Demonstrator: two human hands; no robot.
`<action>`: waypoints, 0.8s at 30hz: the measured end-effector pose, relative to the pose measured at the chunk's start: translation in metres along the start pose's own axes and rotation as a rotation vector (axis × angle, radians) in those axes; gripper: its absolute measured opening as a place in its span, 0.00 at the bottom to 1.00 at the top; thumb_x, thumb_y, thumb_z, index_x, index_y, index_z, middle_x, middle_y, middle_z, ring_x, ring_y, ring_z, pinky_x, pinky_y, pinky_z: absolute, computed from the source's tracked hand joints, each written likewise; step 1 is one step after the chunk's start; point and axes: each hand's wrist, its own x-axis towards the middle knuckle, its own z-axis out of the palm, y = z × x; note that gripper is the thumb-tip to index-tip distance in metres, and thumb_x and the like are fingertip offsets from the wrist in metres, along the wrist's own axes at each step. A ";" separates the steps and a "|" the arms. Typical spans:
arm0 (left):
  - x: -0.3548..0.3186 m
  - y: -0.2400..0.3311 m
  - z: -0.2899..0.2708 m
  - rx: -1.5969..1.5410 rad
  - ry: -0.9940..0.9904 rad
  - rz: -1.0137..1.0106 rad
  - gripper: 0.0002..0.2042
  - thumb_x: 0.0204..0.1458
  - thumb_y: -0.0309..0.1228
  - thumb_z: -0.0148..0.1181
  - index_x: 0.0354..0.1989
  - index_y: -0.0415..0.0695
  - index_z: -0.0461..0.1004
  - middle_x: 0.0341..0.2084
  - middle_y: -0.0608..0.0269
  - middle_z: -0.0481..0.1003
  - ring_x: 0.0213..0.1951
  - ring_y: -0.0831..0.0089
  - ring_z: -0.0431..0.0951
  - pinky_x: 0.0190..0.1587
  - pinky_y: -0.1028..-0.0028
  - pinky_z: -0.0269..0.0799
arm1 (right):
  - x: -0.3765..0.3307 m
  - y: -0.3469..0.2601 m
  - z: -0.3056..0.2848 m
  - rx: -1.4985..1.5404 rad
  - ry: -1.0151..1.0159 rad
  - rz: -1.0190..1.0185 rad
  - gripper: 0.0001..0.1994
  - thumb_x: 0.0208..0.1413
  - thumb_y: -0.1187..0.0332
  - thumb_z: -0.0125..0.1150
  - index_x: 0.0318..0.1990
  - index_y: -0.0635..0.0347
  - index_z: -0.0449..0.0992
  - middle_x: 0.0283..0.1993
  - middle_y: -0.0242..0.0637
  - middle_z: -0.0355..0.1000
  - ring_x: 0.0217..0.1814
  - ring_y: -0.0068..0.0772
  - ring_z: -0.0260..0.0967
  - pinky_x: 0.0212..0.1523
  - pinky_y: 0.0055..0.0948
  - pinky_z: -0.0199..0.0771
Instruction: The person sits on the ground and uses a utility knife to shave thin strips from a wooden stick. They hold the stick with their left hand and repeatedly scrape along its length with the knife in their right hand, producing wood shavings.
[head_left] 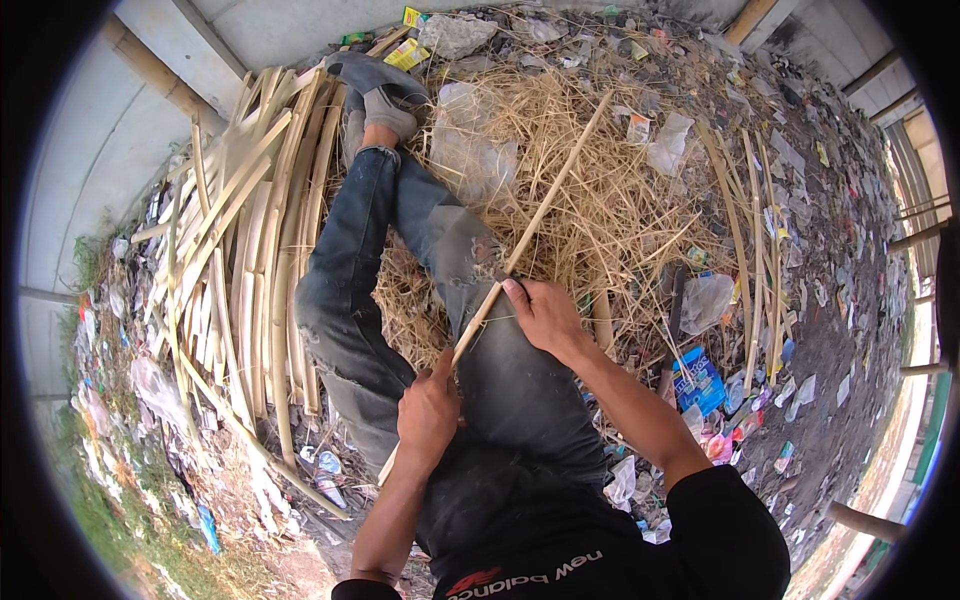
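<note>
Running diagonally from lower left to upper right, the bamboo strip (530, 225) lies across the person's right thigh, its long axis rising from the lap toward the heap of dry straw (610, 190) ahead. The left hand (428, 412) wraps the strip's lower part in a closed fist near the lap, thumb up against the wood; the right hand (545, 315) sits just beyond it along the strip, fingers curled and pressed onto it where it crosses the jeans (370, 270). Most of the strip's length extends past the right hand, up and away from the body, so the free end lies well apart from both hands and the right hand is nearer to it. The strip's near end is hidden under the left fist and forearm, though a pale tip seems to show below the wrist. Whether either hand also holds a blade cannot be made out. A stack of split bamboo slats (250, 250) lies to the left of the legs, and litter covers the ground to the right.
</note>
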 end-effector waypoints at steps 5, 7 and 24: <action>0.024 0.023 -0.001 0.076 -0.024 0.021 0.19 0.65 0.31 0.56 0.64 0.51 0.75 0.38 0.41 0.82 0.37 0.38 0.84 0.42 0.43 0.80 | -0.010 0.000 0.000 -0.007 -0.024 -0.067 0.29 0.74 0.48 0.49 0.30 0.66 0.80 0.25 0.58 0.76 0.31 0.68 0.76 0.33 0.57 0.75; 0.029 0.024 0.004 0.064 -0.001 0.033 0.19 0.65 0.31 0.56 0.64 0.51 0.76 0.37 0.42 0.82 0.36 0.38 0.84 0.41 0.44 0.80 | -0.013 -0.008 -0.001 -0.026 -0.045 -0.104 0.30 0.74 0.47 0.50 0.30 0.66 0.80 0.25 0.58 0.75 0.31 0.67 0.77 0.33 0.57 0.75; 0.029 0.020 0.002 -0.085 0.019 -0.009 0.18 0.67 0.38 0.58 0.62 0.52 0.79 0.35 0.41 0.83 0.37 0.39 0.85 0.44 0.47 0.80 | 0.014 0.039 -0.048 0.932 -1.067 0.112 0.32 0.74 0.43 0.53 0.21 0.58 0.69 0.11 0.26 0.52 0.11 0.22 0.50 0.16 0.28 0.50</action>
